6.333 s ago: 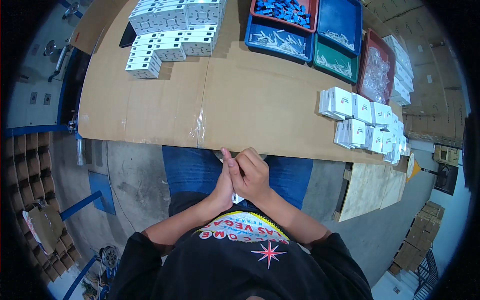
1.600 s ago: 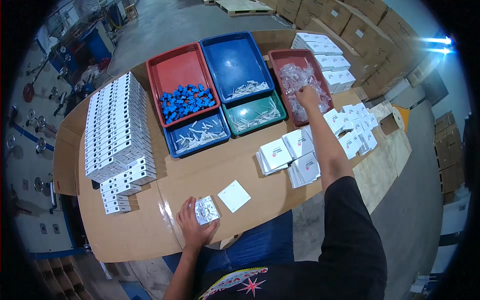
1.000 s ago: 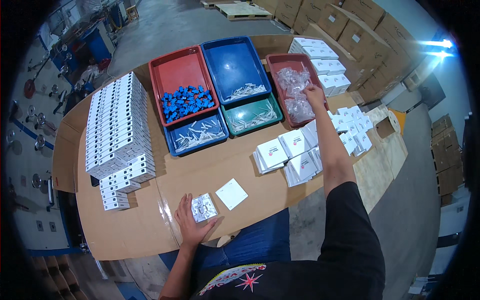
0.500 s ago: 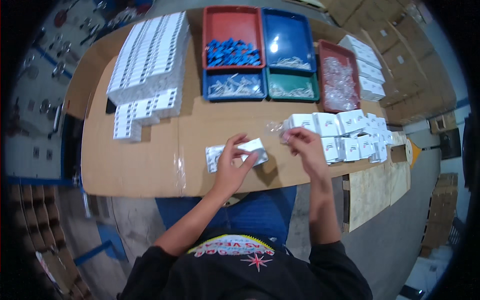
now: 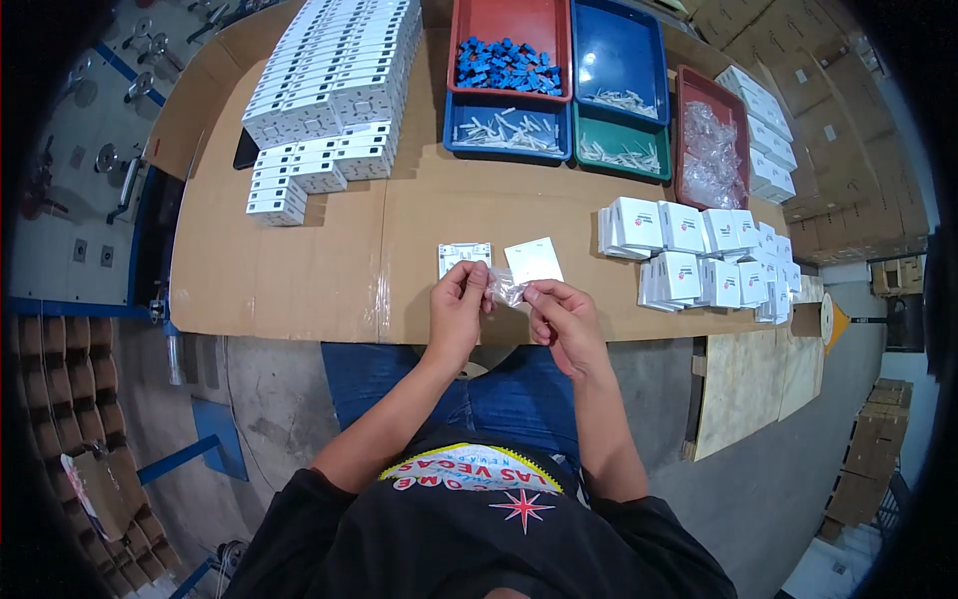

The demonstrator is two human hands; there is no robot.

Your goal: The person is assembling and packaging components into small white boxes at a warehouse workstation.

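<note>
A small clear plastic bag (image 5: pixel 507 288) is stretched between my two hands above the near part of the cardboard-topped table. My left hand (image 5: pixel 461 307) pinches its left side between thumb and fingers. At its right side, my right hand (image 5: pixel 564 317) grips the bag the same way. Just beyond my left hand lies a white plastic plate with a moulded frame (image 5: pixel 465 257). Beside it, a square white flat piece (image 5: pixel 535 260) rests tilted on the cardboard, its near edge partly behind the bag and my right fingers.
Stacked white units (image 5: pixel 334 95) rise at back left. A red tray (image 5: pixel 511 25) holds blue parts; blue (image 5: pixel 509 155) and green (image 5: pixel 624 172) trays hold white pieces. Clear bags fill a dark red tray (image 5: pixel 686 130). White boxed pieces (image 5: pixel 681 228) stand at right.
My left hand has let go of the white flat piece, which now lies on the table. My right hand has come left from the white stacks, and both hands now hold the clear bag.
</note>
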